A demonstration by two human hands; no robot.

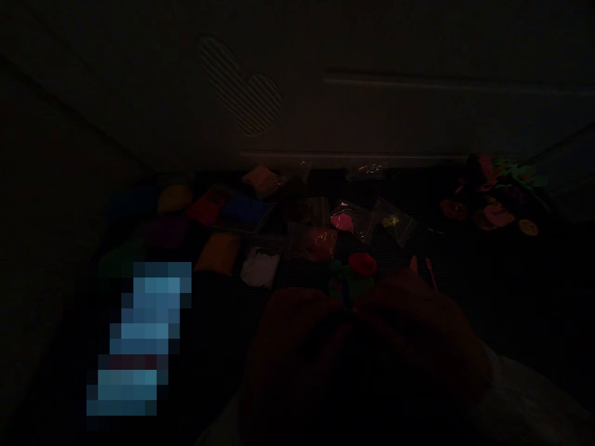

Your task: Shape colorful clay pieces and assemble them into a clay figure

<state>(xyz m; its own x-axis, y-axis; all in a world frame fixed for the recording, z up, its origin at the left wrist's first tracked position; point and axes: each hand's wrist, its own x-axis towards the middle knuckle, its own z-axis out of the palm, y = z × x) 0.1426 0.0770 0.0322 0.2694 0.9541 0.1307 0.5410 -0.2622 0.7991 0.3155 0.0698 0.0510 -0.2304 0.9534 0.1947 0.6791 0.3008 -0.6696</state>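
The view is very dark. My left hand (292, 353) and my right hand (418, 328) are dim shapes at the lower middle, close together, their fingers meeting near a lump of green clay (353, 286) and a lump of red clay (362, 264). The darkness hides whether either hand grips the clay. Just past my right hand's fingers lie two slim pink sticks (430, 271), which do not seem to touch it. A white sleeve (525, 396) shows at the lower right.
Beyond my hands, coloured clay lumps and clear plastic bags (353, 220) cover a dark mat (465, 266). Moulded clay shapes (493, 201) lie at the right. A white panelled door (372, 111) stands behind. A pixelated blue patch (144, 328) hides the lower left.
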